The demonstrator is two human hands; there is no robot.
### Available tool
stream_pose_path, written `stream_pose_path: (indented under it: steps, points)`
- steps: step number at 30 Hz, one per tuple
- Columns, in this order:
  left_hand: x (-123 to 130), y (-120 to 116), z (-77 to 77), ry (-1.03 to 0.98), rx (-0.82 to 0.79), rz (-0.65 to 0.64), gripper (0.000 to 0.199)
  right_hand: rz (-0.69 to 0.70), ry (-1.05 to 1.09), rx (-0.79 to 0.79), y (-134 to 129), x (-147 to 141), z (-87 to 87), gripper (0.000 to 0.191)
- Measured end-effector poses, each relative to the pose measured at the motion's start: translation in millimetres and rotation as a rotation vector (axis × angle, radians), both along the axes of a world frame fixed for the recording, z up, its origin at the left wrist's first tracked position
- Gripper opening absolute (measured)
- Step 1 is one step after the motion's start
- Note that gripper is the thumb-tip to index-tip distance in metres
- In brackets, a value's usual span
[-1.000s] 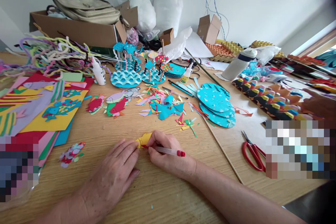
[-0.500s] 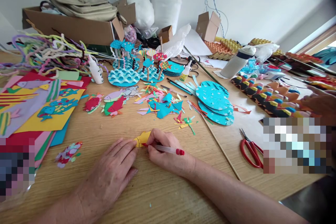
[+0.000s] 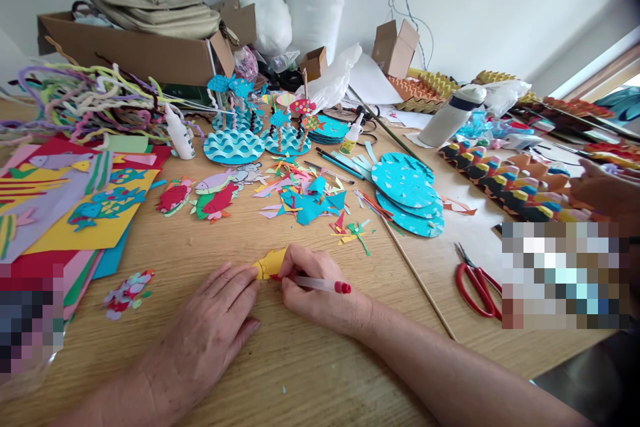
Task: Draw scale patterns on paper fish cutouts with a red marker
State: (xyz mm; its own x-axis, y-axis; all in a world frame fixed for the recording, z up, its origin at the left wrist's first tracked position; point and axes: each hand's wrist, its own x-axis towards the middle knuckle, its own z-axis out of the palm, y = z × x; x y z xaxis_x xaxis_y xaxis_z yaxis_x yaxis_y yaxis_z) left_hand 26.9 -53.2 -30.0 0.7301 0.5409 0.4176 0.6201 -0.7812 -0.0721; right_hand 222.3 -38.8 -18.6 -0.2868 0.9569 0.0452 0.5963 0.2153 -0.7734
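A small yellow paper fish with dark drawn lines lies on the wooden table in front of me. My left hand rests flat, fingers stretched out, its fingertips on the fish's left end. In my right hand is a pen with a clear barrel and a red end cap, its red tip at the fish. The right fingers hide part of the fish. Beyond the hands lie coloured paper scraps and several cut-out paper fish.
Red-handled scissors and a thin wooden stick lie to the right. Blue paper discs are stacked behind. Paper dots and coloured sheets lie left. Glue bottles stand farther back. Another person's hand is at the right edge.
My hands stay in nearly the same place, the pen tip still at the yellow fish. The whole view has shifted slightly. The other person's hand at the right has moved a little.
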Motion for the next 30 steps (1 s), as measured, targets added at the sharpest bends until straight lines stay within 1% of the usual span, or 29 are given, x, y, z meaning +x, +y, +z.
stream_pose_path:
  steps: [6,13,18,20,22,24,26,30]
  points:
    - [-1.3,-0.3,-2.6,0.015,-0.048,0.024,0.028,0.009,0.002,-0.004,-0.9,0.5,3.6,0.014]
    - [1.2,-0.2,0.1,-0.007,0.0,0.0,0.028,0.016,0.022,-0.009,-1.6,0.2,2.2,0.014]
    - [0.4,0.1,-1.0,0.001,-0.027,0.022,0.027,0.015,0.061,-0.019,-0.8,1.3,2.2,0.013]
    - [0.3,0.2,-1.0,0.004,-0.041,0.023,0.027,-0.012,0.145,-0.066,2.0,2.7,5.7,0.012]
    - [0.4,0.4,-0.4,0.007,-0.044,0.014,0.026,-0.075,0.251,-0.131,5.9,4.1,10.1,0.012]
    - [0.7,0.5,0.3,0.008,-0.033,0.003,0.026,-0.139,0.297,-0.17,9.3,4.8,13.2,0.013]
    - [0.9,0.4,0.5,0.004,-0.01,-0.007,0.027,-0.162,0.263,-0.165,11.0,4.7,13.8,0.013]
    - [1.1,-0.3,0.2,-0.011,0.025,-0.012,0.028,-0.115,0.181,-0.127,9.4,4.5,9.3,0.011]
